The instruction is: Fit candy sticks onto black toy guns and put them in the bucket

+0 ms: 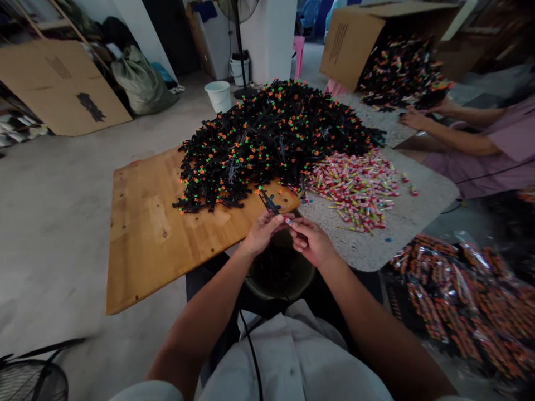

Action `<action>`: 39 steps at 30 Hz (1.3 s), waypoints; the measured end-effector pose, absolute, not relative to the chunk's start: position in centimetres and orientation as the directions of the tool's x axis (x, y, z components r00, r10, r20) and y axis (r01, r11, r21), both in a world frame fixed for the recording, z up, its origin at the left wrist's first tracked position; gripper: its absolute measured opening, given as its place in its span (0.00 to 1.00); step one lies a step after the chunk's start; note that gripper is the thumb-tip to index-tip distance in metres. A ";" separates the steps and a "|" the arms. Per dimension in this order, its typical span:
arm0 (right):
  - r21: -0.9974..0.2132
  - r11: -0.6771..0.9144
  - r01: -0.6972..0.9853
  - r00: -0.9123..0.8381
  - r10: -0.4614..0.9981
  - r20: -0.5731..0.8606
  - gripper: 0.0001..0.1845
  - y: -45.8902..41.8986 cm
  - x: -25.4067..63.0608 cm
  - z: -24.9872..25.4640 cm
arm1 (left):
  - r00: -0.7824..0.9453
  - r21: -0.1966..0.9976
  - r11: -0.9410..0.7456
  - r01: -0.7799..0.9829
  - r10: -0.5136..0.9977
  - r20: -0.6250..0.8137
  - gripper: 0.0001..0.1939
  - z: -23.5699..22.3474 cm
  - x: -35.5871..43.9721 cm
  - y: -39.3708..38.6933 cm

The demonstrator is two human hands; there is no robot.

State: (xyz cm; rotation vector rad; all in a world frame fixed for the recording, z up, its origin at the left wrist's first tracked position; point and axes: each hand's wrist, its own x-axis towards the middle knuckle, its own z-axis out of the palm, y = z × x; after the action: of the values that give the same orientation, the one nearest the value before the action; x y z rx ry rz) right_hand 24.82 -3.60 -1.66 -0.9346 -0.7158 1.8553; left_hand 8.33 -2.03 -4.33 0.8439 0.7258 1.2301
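My left hand (262, 231) is closed around a small black toy gun (268, 201) with a green tip, which points up and away from me. My right hand (312, 240) pinches a little pink-and-white tube (287, 220) against the toy gun's near end, between both hands. Just beyond, a large heap of black toy guns (284, 128) with orange and green tips covers the far part of the tables. To the right of my hands lies a pile of small pink, red and yellow tubes (355, 186). Below my hands, a round bucket (308, 278) stands between my legs, its contents dark and unclear.
A wooden board (146, 239) lies left, a speckled grey tabletop (422, 189) right. Another person's hands (418, 118) are by a tipped cardboard box (353, 42) spilling toy guns. Clear bags of packed items (468, 301) sit lower right. A white bucket (218, 97) stands behind.
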 end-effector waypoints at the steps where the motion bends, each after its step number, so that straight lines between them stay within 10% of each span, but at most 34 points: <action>1: -0.771 -0.423 -0.476 -0.304 0.902 -0.307 0.21 -3.7 24.8 -1.5 | 0.197 0.861 0.117 -0.496 0.980 -0.020 0.25 -4.3 8.4 -2.1; 11: -0.842 -0.306 -0.445 -0.259 0.944 -0.206 0.19 -5.4 23.7 -2.3 | 0.001 0.983 -0.009 -0.184 1.000 0.010 0.21 -4.0 8.9 -3.4; 18: -0.969 -0.149 0.197 -0.260 0.945 -0.198 0.18 -4.5 27.8 -5.5 | 0.312 0.913 0.107 0.394 0.919 -0.243 0.18 -4.3 4.9 -4.0; 24: -0.479 0.025 0.877 0.026 0.995 0.098 0.16 0.6 34.1 -4.8 | 0.068 0.538 -0.109 0.836 0.993 0.096 0.17 -2.3 -2.5 -0.6; 30: -0.027 0.020 0.999 -0.023 0.994 -0.110 0.17 5.6 36.7 -3.5 | 0.285 0.045 -0.285 0.957 0.958 0.004 0.27 -2.0 -7.3 3.2; 39: -0.049 -0.026 0.998 0.021 0.995 -0.099 0.17 6.7 35.6 -3.2 | 0.499 -0.082 -0.496 0.864 0.866 0.022 0.14 -2.7 -8.0 5.9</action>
State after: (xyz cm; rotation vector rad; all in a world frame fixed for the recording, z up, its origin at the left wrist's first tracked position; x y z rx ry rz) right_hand 35.59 6.71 -3.18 -2.2690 -2.2160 0.1668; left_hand -8.03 5.88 -2.69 2.7902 1.6137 -0.0347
